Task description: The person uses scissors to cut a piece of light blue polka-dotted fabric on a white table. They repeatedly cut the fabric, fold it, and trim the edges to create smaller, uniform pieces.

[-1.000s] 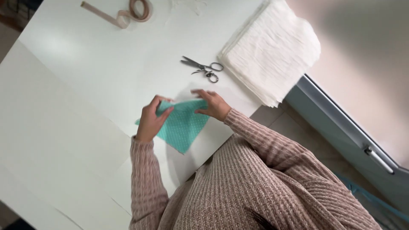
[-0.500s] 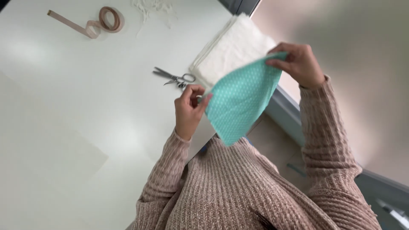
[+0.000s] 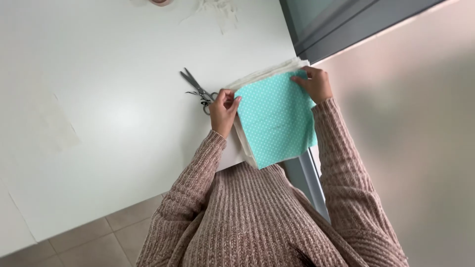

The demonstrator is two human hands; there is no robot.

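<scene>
A teal square of fabric with small white dots [image 3: 277, 118] lies flat on top of a stack of white fabric sheets [image 3: 267, 75] at the table's corner. My left hand [image 3: 222, 110] pinches the teal piece at its left corner. My right hand [image 3: 312, 84] presses its far right corner against the stack. Both sleeves are pinkish-brown ribbed knit.
Metal scissors [image 3: 198, 90] lie on the white table [image 3: 109, 113] just left of the stack, touching distance from my left hand. A tape roll [image 3: 159, 2] shows at the top edge. A grey window frame [image 3: 346, 24] runs beyond the table; tiled floor [image 3: 84, 237] below.
The teal fabric was on the table between my hands, then lifted in the air to the right, and now rests spread on the white stack. The view shifted right.
</scene>
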